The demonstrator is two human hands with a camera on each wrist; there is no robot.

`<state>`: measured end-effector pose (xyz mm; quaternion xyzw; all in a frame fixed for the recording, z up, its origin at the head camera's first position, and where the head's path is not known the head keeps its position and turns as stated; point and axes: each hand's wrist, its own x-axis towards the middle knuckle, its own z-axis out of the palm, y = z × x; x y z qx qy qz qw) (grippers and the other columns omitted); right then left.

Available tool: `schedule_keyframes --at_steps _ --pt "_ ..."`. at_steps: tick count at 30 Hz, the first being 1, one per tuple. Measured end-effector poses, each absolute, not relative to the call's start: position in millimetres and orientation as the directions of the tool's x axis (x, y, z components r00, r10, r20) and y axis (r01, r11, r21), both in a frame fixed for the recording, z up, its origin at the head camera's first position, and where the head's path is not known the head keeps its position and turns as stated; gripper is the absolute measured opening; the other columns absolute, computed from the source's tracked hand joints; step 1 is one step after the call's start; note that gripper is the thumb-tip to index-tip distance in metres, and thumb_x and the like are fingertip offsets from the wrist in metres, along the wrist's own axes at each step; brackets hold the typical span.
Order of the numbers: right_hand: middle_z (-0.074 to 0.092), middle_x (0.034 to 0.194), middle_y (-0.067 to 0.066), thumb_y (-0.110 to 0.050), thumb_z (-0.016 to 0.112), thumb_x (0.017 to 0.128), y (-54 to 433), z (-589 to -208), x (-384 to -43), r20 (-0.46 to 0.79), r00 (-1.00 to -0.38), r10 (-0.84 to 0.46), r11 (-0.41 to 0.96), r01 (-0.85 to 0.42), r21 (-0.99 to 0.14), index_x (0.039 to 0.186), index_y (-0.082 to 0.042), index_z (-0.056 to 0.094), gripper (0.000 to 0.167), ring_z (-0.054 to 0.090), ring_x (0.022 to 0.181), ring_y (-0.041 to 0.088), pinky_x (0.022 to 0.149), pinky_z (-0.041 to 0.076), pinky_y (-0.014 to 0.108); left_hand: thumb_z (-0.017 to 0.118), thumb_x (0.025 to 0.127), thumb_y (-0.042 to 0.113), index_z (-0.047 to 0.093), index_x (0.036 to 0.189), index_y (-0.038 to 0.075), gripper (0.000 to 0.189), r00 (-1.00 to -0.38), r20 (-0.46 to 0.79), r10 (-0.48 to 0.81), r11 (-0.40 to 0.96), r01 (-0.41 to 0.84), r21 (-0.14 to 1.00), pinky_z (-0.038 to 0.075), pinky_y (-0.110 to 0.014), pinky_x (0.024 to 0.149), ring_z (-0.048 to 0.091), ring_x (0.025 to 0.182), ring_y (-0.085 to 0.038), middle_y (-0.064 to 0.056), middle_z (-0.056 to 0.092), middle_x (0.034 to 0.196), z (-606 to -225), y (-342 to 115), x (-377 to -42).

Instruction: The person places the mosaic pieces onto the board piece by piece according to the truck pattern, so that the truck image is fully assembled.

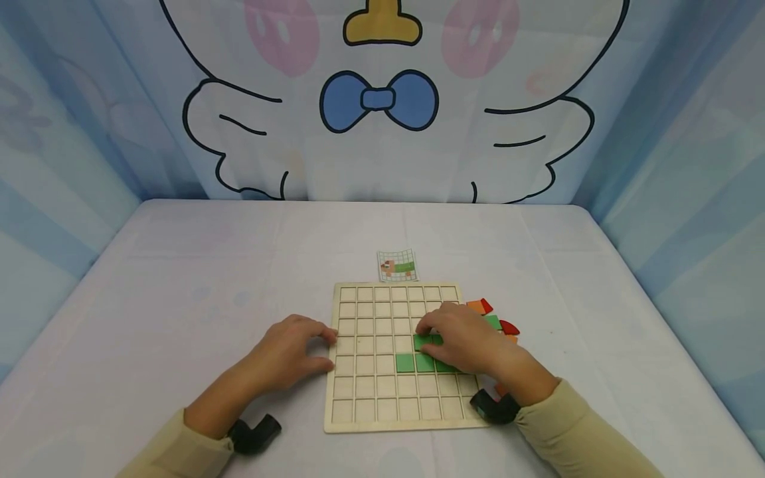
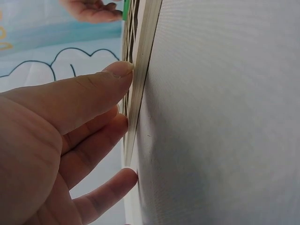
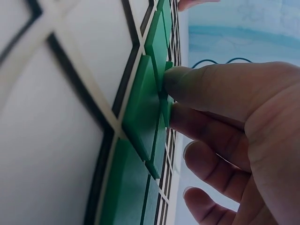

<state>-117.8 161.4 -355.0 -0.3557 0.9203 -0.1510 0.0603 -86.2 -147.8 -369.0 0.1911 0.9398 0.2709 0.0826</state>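
Note:
A wooden grid board (image 1: 364,386) lies flat on the table. Its left edge (image 2: 144,61) meets the thumb and fingertips of my left hand (image 1: 293,348), whose fingers are loosely extended. Over the right half of the board is my right hand (image 1: 469,340). Between its thumb and forefinger it pinches a green square tile (image 3: 167,108) at the grid. Other green tiles (image 1: 404,363) sit in grid squares around and below it, partly covered by that hand. Part of the board's right side is hidden under the right hand and wrist.
A small picture card (image 1: 397,267) with a gridded animal design lies just beyond the board's far edge. Loose orange, red and green pieces (image 1: 509,328) are right of the board, partly behind the right arm. A patterned curtain (image 1: 382,159) stands behind the table.

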Motion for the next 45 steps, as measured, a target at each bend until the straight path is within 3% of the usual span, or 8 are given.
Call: schedule_keyframes --at_steps 9,25,31,45 --pt "0.067 0.093 -0.007 -0.019 0.076 0.09 163 -356 -119 0.011 -0.736 -0.677 0.695 -0.644 -0.32 0.102 -0.013 0.074 0.014 0.056 0.084 0.014 0.071 0.047 0.028 0.086 0.08 0.021 0.073 0.099 0.017 0.024 -0.917 -0.053 0.396 0.785 0.308 0.537 0.043 -0.051 0.099 0.057 0.117 -0.031 0.006 0.07 0.118 -369 -147 -86" --pt "0.067 0.094 -0.006 -0.021 0.076 0.09 164 -358 -118 0.001 -0.749 -0.663 0.706 -0.625 -0.333 0.105 -0.012 0.074 0.018 0.056 0.084 0.014 0.071 0.047 0.028 0.086 0.08 0.02 0.073 0.101 0.016 0.025 -0.922 -0.073 0.38 0.79 0.283 0.544 0.042 -0.051 0.101 0.055 0.12 -0.031 0.005 0.07 0.12 -373 -146 -89" --pt "0.067 0.102 -0.003 -0.021 0.076 0.091 173 -352 -117 -0.018 -0.793 -0.609 0.736 -0.557 -0.385 0.11 -0.011 0.073 0.022 0.059 0.092 0.018 0.079 0.051 0.034 0.086 0.08 0.02 0.073 0.101 0.016 0.025 -0.92 -0.074 0.385 0.786 0.286 0.548 0.042 -0.051 0.101 0.055 0.12 -0.031 0.005 0.07 0.12 -373 -146 -89" --pt "0.064 0.093 -0.001 -0.015 0.077 0.088 221 -348 -112 0.007 -0.899 -0.437 0.833 -0.408 -0.373 0.111 -0.009 0.073 0.024 0.055 0.082 0.018 0.072 0.048 0.038 0.086 0.08 0.019 0.073 0.1 0.015 0.024 -0.918 -0.063 0.392 0.785 0.298 0.544 0.043 -0.051 0.1 0.056 0.119 -0.031 0.005 0.07 0.119 -373 -146 -88"
